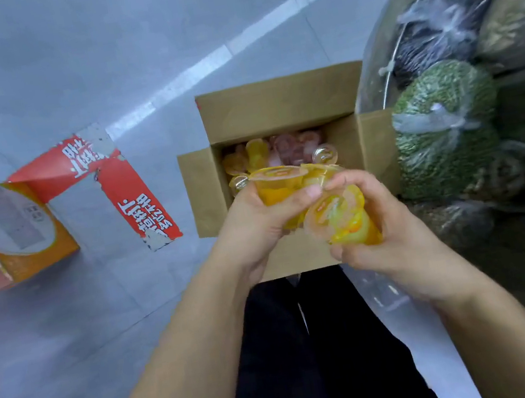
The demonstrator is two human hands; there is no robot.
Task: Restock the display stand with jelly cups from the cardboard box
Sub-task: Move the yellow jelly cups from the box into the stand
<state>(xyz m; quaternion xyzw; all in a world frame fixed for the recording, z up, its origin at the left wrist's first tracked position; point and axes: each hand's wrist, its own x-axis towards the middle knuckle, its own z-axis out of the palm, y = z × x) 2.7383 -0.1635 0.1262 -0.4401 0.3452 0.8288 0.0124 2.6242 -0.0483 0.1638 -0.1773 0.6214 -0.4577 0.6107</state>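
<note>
Left hand (251, 225): gripped an orange jelly cup (277, 184), upright, above the box.
Right hand (381, 231): curled round a tilted yellow cup (340, 217).
Cardboard box (279, 102): open on floor, more cups (281, 152) inside.
Right: bagged goods (444, 130).

jelly cups (284, 151) in cardboard box (273, 106), bagged goods (444, 133) right of it

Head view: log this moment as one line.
stage: picking | left hand: grips jelly cup | right hand: grips tilted jelly cup | cardboard box: open, cups inside | display stand: not identifiable
</note>
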